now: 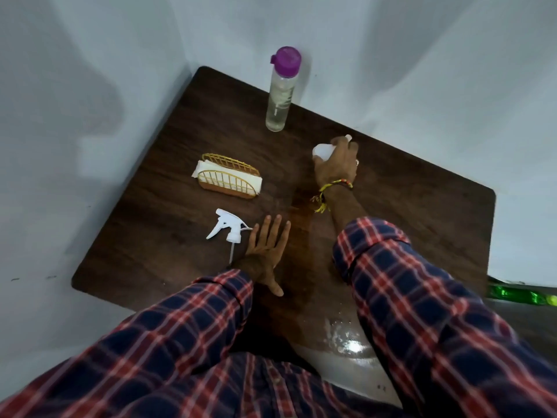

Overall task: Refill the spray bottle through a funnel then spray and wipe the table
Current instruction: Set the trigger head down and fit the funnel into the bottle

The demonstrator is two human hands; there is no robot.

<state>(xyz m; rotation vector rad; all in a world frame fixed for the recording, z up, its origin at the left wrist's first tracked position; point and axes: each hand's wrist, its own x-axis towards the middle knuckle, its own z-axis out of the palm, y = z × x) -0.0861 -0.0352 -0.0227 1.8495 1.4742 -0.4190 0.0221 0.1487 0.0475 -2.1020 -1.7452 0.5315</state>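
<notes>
Both hands are working: the right hand (334, 164) is curling round a white funnel-like thing (322, 150) far right, the left hand (266, 251) lying spread beside the spray head (228, 227); lifting it straight is avoiding knocks.

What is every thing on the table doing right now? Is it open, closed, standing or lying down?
Tall bottle: standing, purple cap on, clear liquid inside.
Spray head: off its bottle, lying on the table.
Napkin holder: upright, white napkins in it.
White thing: gripped by the right hand, mostly hidden.
Left hand: flat on the table, fingers straight.
</notes>
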